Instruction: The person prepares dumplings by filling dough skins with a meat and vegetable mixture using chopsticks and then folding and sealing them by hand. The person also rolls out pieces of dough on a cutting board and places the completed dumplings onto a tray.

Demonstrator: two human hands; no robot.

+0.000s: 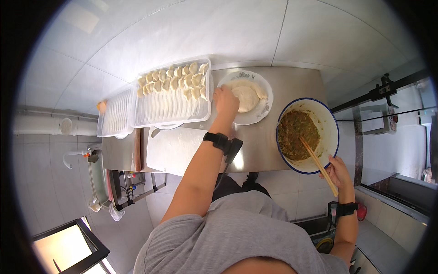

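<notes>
My left hand [227,102] is at the left rim of a white patterned plate [261,111], beside the dumpling tray. Its fingertips are partly hidden, so whether they hold anything is unclear. On the plate lie a round stack of dough wrappers [245,98] and a strip of dough [259,91] along the far side. My right hand [337,173] grips the near right rim of a blue-edged white enamel basin [326,128]. Chopped filling [296,135] covers part of the basin's inside. A pair of wooden chopsticks [318,164] stands in the filling and leans over the rim by my right hand.
A clear plastic tray [171,118] holds rows of folded dumplings [174,80]. Left of it is another ridged tray [116,111]. A white cutting board [174,150] lies on the steel table [256,150], near a wooden rolling pin [138,150]. A tiled wall [239,30] borders the far side.
</notes>
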